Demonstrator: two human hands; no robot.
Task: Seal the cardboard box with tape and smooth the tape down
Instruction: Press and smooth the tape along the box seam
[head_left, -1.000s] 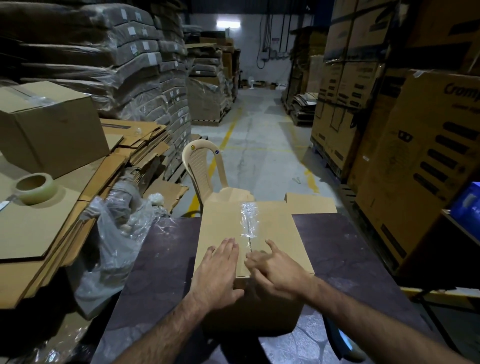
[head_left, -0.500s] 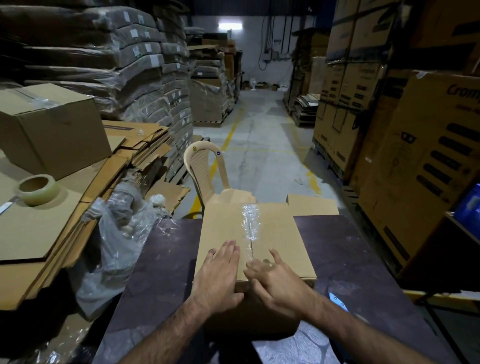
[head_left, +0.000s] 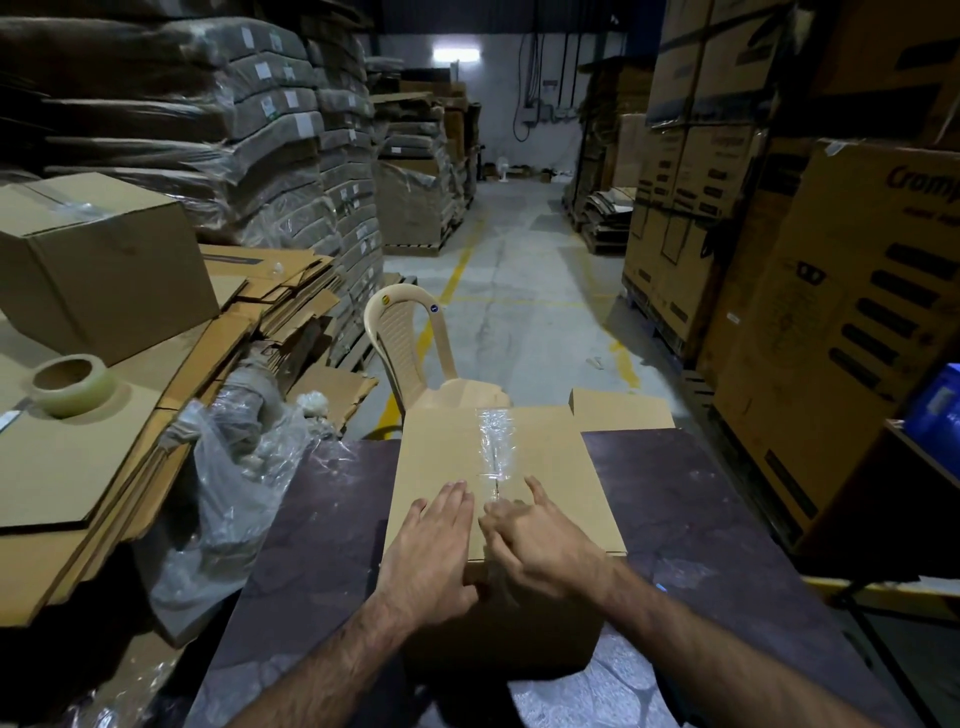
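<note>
A closed cardboard box (head_left: 561, 467) sits on the dark table (head_left: 696, 519) in front of me. A strip of clear tape (head_left: 494, 441) runs down the centre seam of its top, from the far edge toward me. My left hand (head_left: 431, 551) lies flat on the box top just left of the seam, its fingers together. My right hand (head_left: 535, 545) presses on the near end of the tape at the box's front edge, thumb raised, fingers curled onto the seam. Neither hand holds anything. A roll of clear tape (head_left: 72, 384) rests on flat cardboard at the left.
Flattened cardboard sheets (head_left: 78, 467) and a sealed box (head_left: 98, 270) are stacked at the left. Crumpled plastic wrap (head_left: 244, 467) hangs beside the table. A beige plastic chair (head_left: 405, 348) stands behind the box. Tall printed cartons (head_left: 841, 332) line the right.
Both hands have stayed near the front edge of the box top. My right hand has shifted slightly along the tape's near end. The box has not moved.
</note>
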